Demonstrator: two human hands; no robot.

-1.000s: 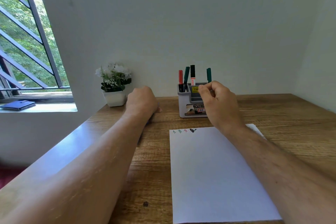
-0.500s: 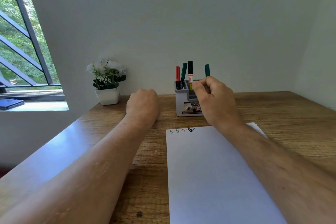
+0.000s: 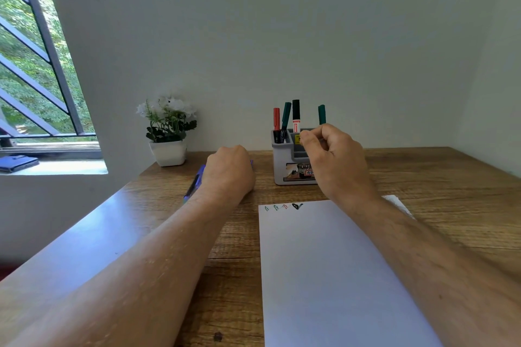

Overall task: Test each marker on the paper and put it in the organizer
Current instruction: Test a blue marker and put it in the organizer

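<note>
Organizer [image 3: 282, 175] stands at 12 o'clock of the paper [image 3: 332, 270], four markers upright inside. Right hand [image 3: 335, 160] hovers curled at its front; whether it pinches anything I cannot tell. Left hand [image 3: 228, 175], at 10 o'clock, grips a purple marker [image 3: 194, 184]. Best uncap that one, scribble beside the existing marks, recap, and lower it straight in.

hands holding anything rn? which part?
Left hand grips purple-blue markers around their middle, on the table. Right hand, fingers curled in front of the organizer: cannot tell.
</note>
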